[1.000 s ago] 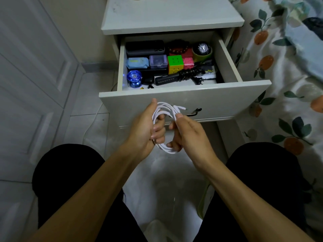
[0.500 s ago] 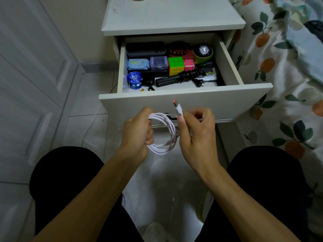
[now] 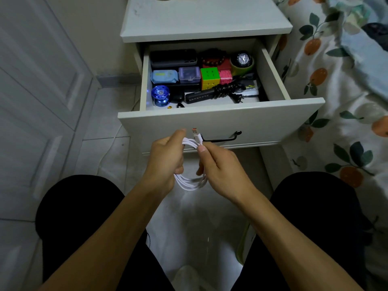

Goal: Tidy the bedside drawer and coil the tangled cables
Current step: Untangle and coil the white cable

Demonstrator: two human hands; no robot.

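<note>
Centre of the frame, below the drawer (image 3: 220, 122) front: the left hand (image 3: 165, 158) is curled around a bundle of white cable (image 3: 190, 183), whose loops hang out beneath the fist. The right hand (image 3: 218, 164) pinches the free end between thumb and forefinger, just below the plug (image 3: 196, 135), which stands upright with an orange tip against the drawer front. The other right fingers are folded behind the loops; whether they also clamp them cannot be told. The two hands are close together, with the cable running between them.

Likely faults from this position (judged, not seen):
- The coil may spring apart. The loops look loose and uneven at the bottom, so a slack left-hand hold while the end is wrapped or tucked would let them slide out.
- The free end is short. If it is wound around the bundle, little length remains to lock it, and the wrap may undo itself once released.
- The plug sits just beside the dark drawer handle (image 3: 222, 138) and could catch on it if the hands rise.

Upper centre of the frame: the open drawer holds a colour cube (image 3: 209, 77), a blue yo-yo (image 3: 160, 95), a watch (image 3: 242, 59), and a black cord (image 3: 225, 90) bunched on a dark bar. Bare space shows only along the front edge, so a coil dropped carelessly may land on these things and loosen.
</note>
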